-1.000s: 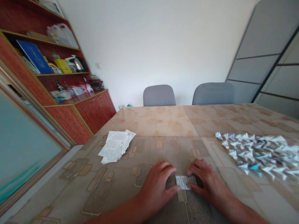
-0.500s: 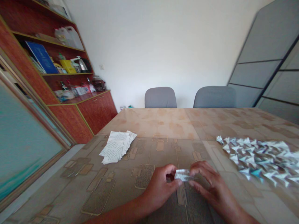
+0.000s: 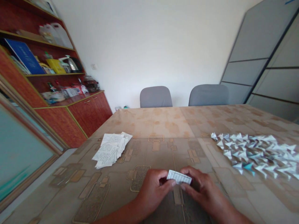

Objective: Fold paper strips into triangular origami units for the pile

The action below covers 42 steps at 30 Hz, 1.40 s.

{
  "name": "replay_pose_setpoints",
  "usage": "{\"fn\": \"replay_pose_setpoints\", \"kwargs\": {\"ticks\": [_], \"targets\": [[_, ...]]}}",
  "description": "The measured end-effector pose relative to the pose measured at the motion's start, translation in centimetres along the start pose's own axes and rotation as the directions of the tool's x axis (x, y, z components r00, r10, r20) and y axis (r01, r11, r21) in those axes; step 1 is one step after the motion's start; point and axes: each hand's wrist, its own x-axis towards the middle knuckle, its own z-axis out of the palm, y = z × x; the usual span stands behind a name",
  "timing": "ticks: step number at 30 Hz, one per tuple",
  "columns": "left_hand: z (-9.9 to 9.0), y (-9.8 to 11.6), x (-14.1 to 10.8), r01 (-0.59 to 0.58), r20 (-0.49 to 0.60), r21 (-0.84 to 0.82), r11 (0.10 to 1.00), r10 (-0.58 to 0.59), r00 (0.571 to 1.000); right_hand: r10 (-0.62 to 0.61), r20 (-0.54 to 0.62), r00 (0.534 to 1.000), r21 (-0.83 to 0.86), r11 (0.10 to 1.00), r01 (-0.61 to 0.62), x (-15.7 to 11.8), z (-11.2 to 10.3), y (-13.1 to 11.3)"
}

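A small folded strip of printed paper (image 3: 179, 177) is held just above the table near its front edge. My left hand (image 3: 156, 186) pinches its left end between thumb and fingers. At the right end, the thumb and fingers of my right hand (image 3: 201, 185) are closed on the same strip. To the left lies a loose pile of printed paper sheets (image 3: 112, 150). Many small folded paper pieces (image 3: 259, 152), pointed and mostly white with some bluish ones, stand in rows on the right.
The patterned table (image 3: 161, 121) stretches away to two grey chairs (image 3: 156, 97) by the white wall. A red wooden cabinet (image 3: 91, 112) with cluttered shelves stands at the left. Grey panels (image 3: 247, 70) rise at the back right.
The paper strip has turned in my fingers, its right end now tilted lower and its printed face showing more. My right hand has moved closer to my left. The view has shifted slightly right.
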Motion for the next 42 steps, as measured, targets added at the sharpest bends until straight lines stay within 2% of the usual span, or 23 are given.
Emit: {"fn": "replay_pose_setpoints", "kwargs": {"ticks": [5, 9, 17, 20, 23, 24, 26, 30, 33, 37, 39, 40, 42], "targets": [[-0.5, 0.6, 0.3, 0.025, 0.058, -0.162, 0.987, -0.015, 0.998, 0.01, -0.036, 0.999, 0.158, 0.987, -0.004, 0.0, 0.0, -0.2], [-1.1, 0.5, 0.5, 0.03, 0.085, -0.144, 0.989, -0.018, 0.996, 0.016, -0.049, 0.999, 0.217, 0.976, -0.005, -0.1, -0.6, -0.2], [-1.7, 0.8, 0.6, 0.026, 0.128, -0.113, 0.993, -0.011, 0.992, -0.013, -0.065, 0.998, 0.187, 0.982, 0.025, -0.1, -0.9, -0.2], [-2.5, 0.7, 1.0, 0.052, 0.08, -0.135, 0.989, -0.042, 0.996, -0.025, -0.109, 0.994, 0.154, 0.987, 0.042, -0.2, -1.5, 0.5], [-3.4, 0.4, 1.5, 0.09, -0.024, -0.189, 0.978, -0.096, 0.995, -0.037, -0.235, 0.971, 0.065, 0.996, 0.054, -0.3, -2.5, 1.5], [-3.6, 0.3, 1.5, 0.104, -0.011, -0.213, 0.972, -0.109, 0.994, -0.045, -0.244, 0.969, 0.031, 0.998, 0.054, -0.3, -2.7, 1.8], [-3.7, 0.3, 1.5, 0.136, 0.087, -0.26, 0.956, -0.117, 0.989, -0.077, -0.201, 0.977, -0.004, 0.997, 0.078, -0.3, -2.9, 2.0], [-3.0, 0.6, 1.0, 0.152, 0.286, -0.329, 0.932, -0.055, 0.957, -0.245, -0.066, 0.967, -0.009, 0.969, 0.245, -0.5, -2.7, 1.4], [-2.7, 0.9, 0.7, 0.14, 0.332, -0.328, 0.934, -0.025, 0.943, -0.322, 0.011, 0.947, 0.003, 0.947, 0.322, -0.6, -2.5, 0.6], [-2.7, 1.0, 0.6, 0.141, 0.366, -0.312, 0.94, -0.019, 0.931, -0.362, 0.028, 0.932, 0.012, 0.932, 0.362, -0.5, -2.6, -0.1], [-2.5, 0.9, 0.6, 0.123, 0.349, -0.301, 0.946, -0.011, 0.937, -0.385, 0.032, 0.922, 0.003, 0.923, 0.385, -0.4, -2.6, -0.3], [-2.5, 1.0, 0.6, 0.087, 0.298, -0.268, 0.959, -0.003, 0.955, -0.4, 0.033, 0.916, -0.009, 0.916, 0.4, -0.4, -2.6, -0.3], [-2.3, 1.2, 0.4, -0.035, 0.129, -0.11, 0.993, 0.049, 0.99, -0.426, 0.031, 0.904, -0.053, 0.903, 0.427, -0.3, -2.6, -0.2]]}}
